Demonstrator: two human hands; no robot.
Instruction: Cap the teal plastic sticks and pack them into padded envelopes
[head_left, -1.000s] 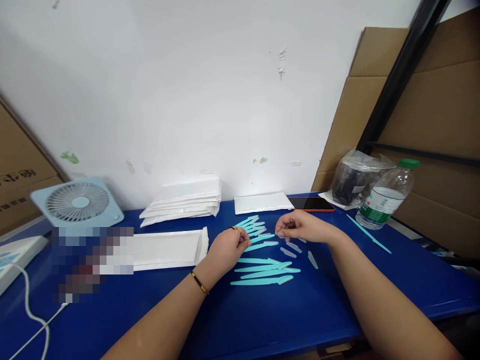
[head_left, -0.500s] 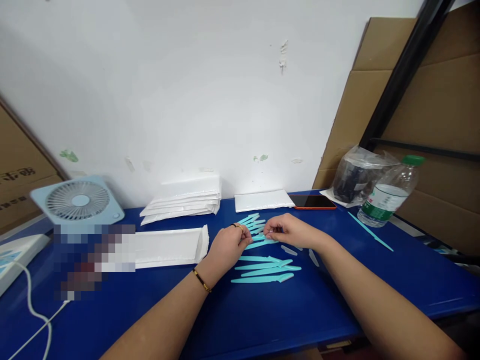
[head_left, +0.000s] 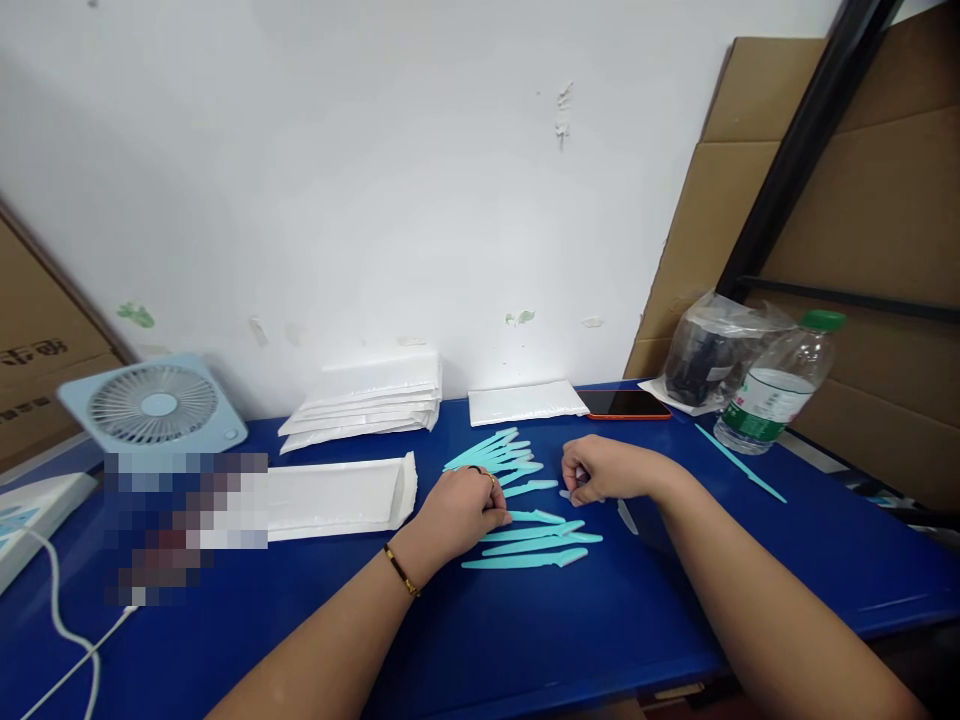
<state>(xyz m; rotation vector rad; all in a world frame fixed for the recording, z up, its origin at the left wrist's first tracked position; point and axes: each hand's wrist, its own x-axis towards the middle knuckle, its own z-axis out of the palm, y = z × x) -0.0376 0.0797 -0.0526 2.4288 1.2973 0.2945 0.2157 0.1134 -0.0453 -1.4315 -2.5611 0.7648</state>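
Left hand (head_left: 469, 508) curls over a razor (head_left: 534, 517), right hand (head_left: 600, 468), at its three o'clock, by a cover (head_left: 565, 493); I cannot tell whether either grips. More razors (head_left: 484, 456) fan toward one o'clock.

From my remote seat I see a pale-blue, square-framed plastic fan (head_left: 156, 405) tilted back on the far left of the glossy blue tabletop (head_left: 600, 640), near a brown cardboard box (head_left: 45, 370) with dark printing. Nearer, at the left edge, I make out part of a white plastic unit (head_left: 45, 505) and a curving white cable (head_left: 56, 590). At far right, I have a black-screened phone (head_left: 627, 404) with an orange edge, a clear plastic bag (head_left: 739, 318) around something dark, and, just beside it, a clear, green-capped bottle (head_left: 780, 385).
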